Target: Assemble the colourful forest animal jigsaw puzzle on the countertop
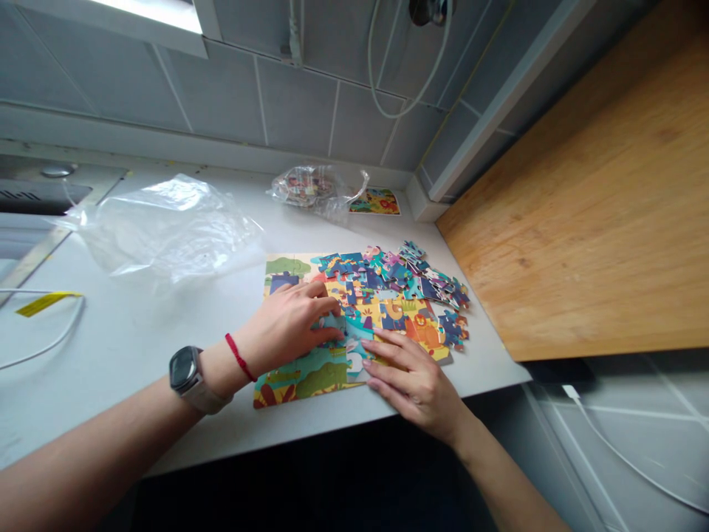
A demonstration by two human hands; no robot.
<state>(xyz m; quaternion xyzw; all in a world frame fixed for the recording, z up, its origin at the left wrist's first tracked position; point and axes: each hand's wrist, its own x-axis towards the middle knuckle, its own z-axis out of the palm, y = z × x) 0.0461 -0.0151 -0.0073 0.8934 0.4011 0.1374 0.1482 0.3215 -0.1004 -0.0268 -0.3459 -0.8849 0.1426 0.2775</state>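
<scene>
my left hand (303, 325) and right hand (413, 377) touch the puzzle (321, 369); whether either grasps a piece, i cannot tell.

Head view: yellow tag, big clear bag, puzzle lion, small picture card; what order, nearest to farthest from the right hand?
1. Puzzle lion, just beyond the right hand.
2. Small picture card, near the wall.
3. Big clear bag, left.
4. Yellow tag, far left.

Home kitchen, grey wall tiles (299, 100), white countertop (133, 325)
</scene>
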